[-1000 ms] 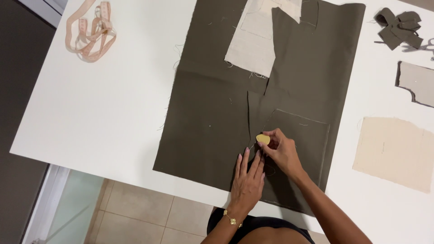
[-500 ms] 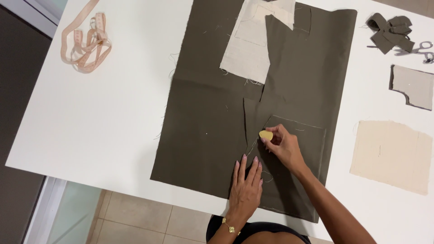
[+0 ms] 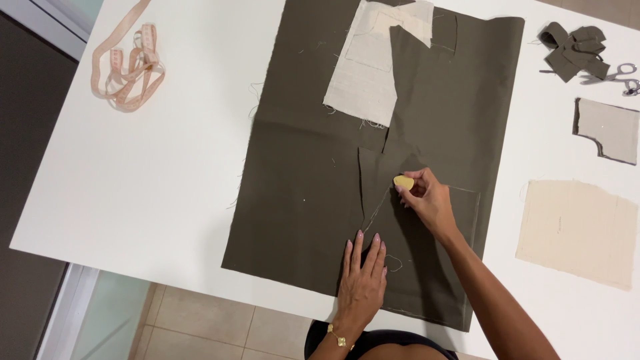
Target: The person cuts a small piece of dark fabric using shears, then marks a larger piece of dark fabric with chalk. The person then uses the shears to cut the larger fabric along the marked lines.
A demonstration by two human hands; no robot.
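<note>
A large dark olive cloth (image 3: 300, 193) lies flat on the white table (image 3: 167, 187). My right hand (image 3: 427, 200) pinches a small yellow piece of tailor's chalk (image 3: 403, 181) against the cloth, at the top of a faint chalk line. My left hand (image 3: 362, 280) rests flat on the cloth near its front edge, fingers together, pressing it down. A cream cloth piece (image 3: 370, 67) lies on the far part of the dark cloth.
A pink measuring tape (image 3: 127, 67) is coiled at the far left. At the right lie dark cloth scraps (image 3: 573, 50), scissors (image 3: 620, 75), a small grey cut piece (image 3: 607, 130) and a beige rectangle of cloth (image 3: 577, 230). Tiled floor shows below the table's front edge.
My right hand with the chalk has slid a little away from me along the chalk line. My left hand has stayed pressed on the cloth.
</note>
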